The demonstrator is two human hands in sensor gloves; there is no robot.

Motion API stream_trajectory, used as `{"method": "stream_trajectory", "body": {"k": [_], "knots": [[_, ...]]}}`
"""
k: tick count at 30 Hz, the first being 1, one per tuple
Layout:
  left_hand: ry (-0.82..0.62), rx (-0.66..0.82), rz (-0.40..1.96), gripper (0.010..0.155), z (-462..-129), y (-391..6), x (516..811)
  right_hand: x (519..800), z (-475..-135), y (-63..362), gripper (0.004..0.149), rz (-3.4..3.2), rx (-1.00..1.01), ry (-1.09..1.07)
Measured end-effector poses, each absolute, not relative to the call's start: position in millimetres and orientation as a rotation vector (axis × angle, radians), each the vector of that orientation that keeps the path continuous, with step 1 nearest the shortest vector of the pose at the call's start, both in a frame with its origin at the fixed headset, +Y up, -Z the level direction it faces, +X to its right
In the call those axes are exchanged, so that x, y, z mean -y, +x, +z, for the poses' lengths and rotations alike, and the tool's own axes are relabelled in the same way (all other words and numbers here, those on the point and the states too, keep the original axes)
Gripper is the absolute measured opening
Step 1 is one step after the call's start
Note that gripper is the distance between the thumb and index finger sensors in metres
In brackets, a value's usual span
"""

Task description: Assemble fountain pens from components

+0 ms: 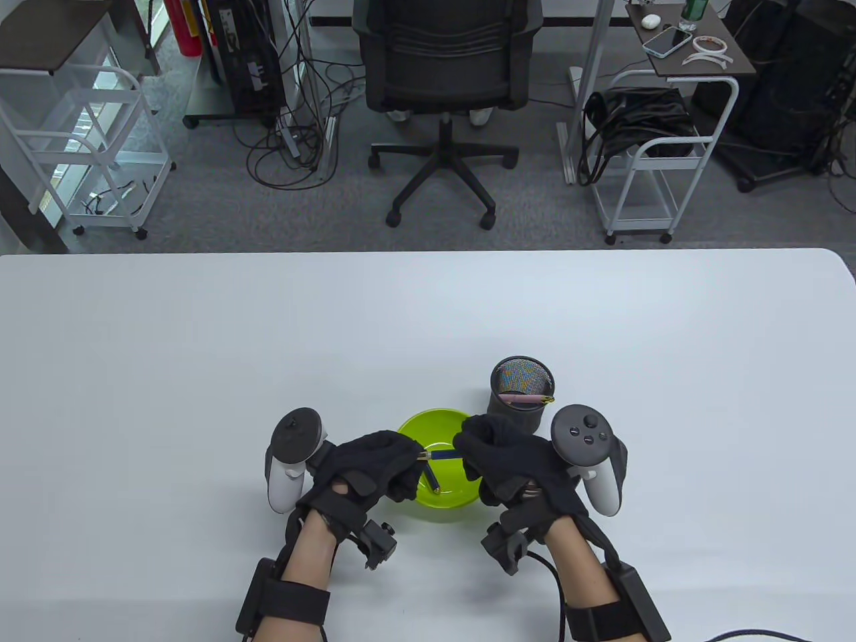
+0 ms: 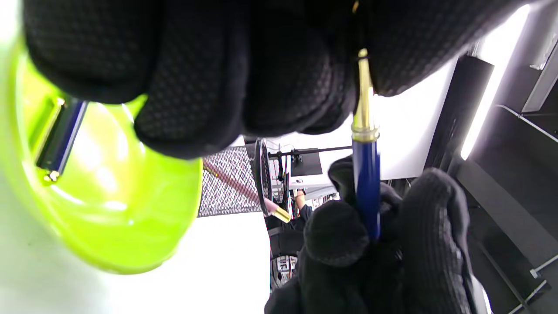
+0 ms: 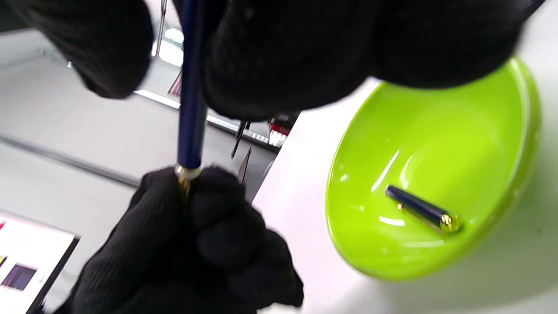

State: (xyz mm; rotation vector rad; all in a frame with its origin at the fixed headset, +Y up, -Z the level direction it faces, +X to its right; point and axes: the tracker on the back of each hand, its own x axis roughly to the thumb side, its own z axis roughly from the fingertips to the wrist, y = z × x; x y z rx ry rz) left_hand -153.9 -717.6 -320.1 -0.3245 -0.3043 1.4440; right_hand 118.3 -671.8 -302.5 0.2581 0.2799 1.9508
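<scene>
Both hands hold one blue fountain pen (image 1: 443, 455) level above the green bowl (image 1: 414, 426). My left hand (image 1: 374, 465) pinches its gold front section (image 2: 362, 109). My right hand (image 1: 498, 451) grips the blue barrel (image 2: 367, 187), which also shows in the right wrist view (image 3: 191, 109). A blue pen cap with gold trim (image 1: 431, 480) lies in the bowl; it shows in the left wrist view (image 2: 59, 139) and the right wrist view (image 3: 420, 209). A pink pen (image 1: 525, 399) lies across the black mesh cup (image 1: 516, 414).
The mesh cup stands just behind the right hand, touching distance from the bowl (image 3: 436, 165). The white table (image 1: 200, 348) stretches wide on both sides. An office chair (image 1: 445, 80) and carts stand beyond the far edge.
</scene>
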Motion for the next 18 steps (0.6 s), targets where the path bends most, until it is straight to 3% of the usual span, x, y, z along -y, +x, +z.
{"method": "stream_trajectory", "body": {"k": [2,5,8,11,18], "knots": [[-0.328,0.308,1.465,0.039,-320.7,-155.2,717.5,670.6,-301.9,116.8,0.045,1.987,-0.259,0.244],[-0.329,0.345,1.426,0.040,-319.7,-152.2,714.6,671.2,-299.9,119.6,0.045,2.038,-0.183,0.155],[-0.303,0.343,1.416,0.040,-317.9,-150.7,711.1,671.3,-298.8,121.0,0.050,2.062,-0.158,0.140],[-0.287,0.324,1.411,0.040,-318.9,-155.1,712.2,668.6,-299.7,119.1,0.066,1.952,-0.176,0.220],[-0.275,0.340,1.418,0.040,-317.4,-154.0,709.0,660.5,-295.3,119.2,0.051,1.944,-0.106,0.233]]}}
